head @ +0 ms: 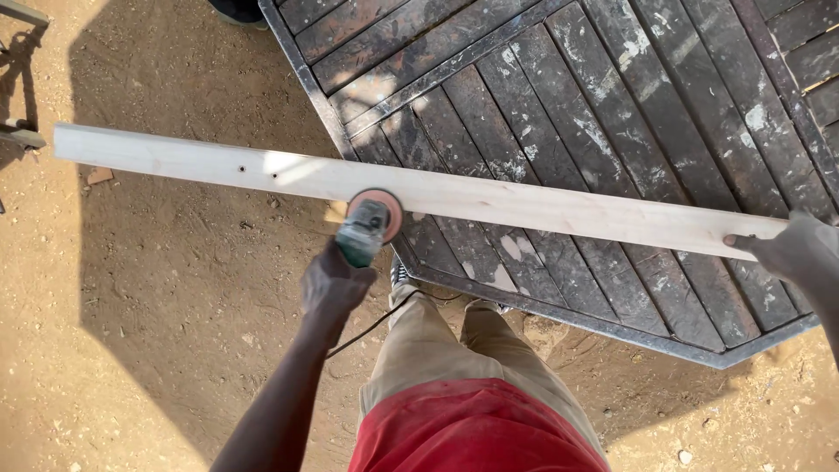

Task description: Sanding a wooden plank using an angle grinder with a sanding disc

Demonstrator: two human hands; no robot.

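Sandy ground (149,332) lay under a dark slatted metal frame (612,131) that served as worktop. Long pale wooden plank (489,197) lay across its corner, one end overhanging the sand. Left hand (336,284) was closed around a green angle grinder (367,229), disc against the plank's near edge. Right hand (800,249) pressed down on the plank's far end, fingers partly wrapped. Plank looked stiff, light, dusty-smooth; best gripped near the ends, flat-handed.
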